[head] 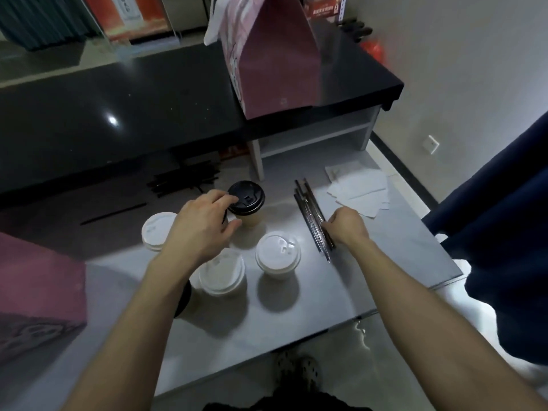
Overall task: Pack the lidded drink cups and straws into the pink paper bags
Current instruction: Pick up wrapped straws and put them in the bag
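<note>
Cups with white plastic lids [278,253] stand low on the grey tabletop [296,307]. Above, the left hand [204,223] has its grip curled round the black-lidded paper cup [246,203]; the right hand [347,225] pinches wrapped dark straws [310,209]. A tall pink paper bag [272,60] stands at upper centre.

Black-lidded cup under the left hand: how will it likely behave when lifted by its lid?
The black-lidded cup is tall on a narrow base, so probably tippy. The left hand grips its rim from above; a snap-on lid may pop off. The paper wall likely dents if squeezed.
</note>
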A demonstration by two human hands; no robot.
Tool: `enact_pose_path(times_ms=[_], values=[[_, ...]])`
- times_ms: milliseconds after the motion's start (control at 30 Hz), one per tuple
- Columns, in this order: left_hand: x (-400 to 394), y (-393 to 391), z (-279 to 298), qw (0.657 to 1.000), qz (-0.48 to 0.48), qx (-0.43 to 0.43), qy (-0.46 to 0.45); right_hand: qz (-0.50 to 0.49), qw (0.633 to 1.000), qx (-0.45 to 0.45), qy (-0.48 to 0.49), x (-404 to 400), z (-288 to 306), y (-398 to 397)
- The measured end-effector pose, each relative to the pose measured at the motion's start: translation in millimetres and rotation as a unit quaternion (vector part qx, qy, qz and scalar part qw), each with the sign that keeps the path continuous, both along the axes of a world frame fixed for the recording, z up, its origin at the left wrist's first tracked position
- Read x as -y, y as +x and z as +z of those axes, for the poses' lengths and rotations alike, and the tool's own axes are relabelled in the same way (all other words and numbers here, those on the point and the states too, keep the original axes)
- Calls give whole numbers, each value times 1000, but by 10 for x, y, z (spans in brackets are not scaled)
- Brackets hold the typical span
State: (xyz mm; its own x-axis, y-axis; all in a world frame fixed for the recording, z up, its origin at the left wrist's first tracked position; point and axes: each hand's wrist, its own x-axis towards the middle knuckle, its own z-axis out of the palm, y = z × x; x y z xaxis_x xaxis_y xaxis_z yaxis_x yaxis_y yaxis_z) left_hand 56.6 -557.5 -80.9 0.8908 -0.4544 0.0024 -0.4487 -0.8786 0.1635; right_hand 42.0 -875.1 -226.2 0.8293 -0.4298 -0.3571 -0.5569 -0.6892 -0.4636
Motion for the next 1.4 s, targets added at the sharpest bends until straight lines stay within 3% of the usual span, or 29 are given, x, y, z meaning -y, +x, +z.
enact_pose_path(times_ms=[167,300,467,633,800,933,1100,1233,1400], values=[[198,61,-104,996,17,8,-82,-59,997,49,28,109,5,-67],[498,150,-244,977,29,-31,-209,-75,988,122,51,191,80,-218],[1120,260,-391,934,96,-146,-310,38,963,187,192,232,298,-308],[1515,403,-571,864,183,-184,-431,135,946,180,232,303,248,-101],[1617,413,-654,871,211,-154,-417,114,991,70,19,520,-109,112],[1711,339,-693,880,240,-94,-398,156,987,34,-22,546,-230,286],[1842,273,-755,881,272,-83,-378,156,978,88,103,732,-181,263],[2091,285,-870,847,303,-132,-415,131,941,181,253,904,0,196],[2379,293,-964,811,271,-217,-471,192,925,185,271,974,137,125]])
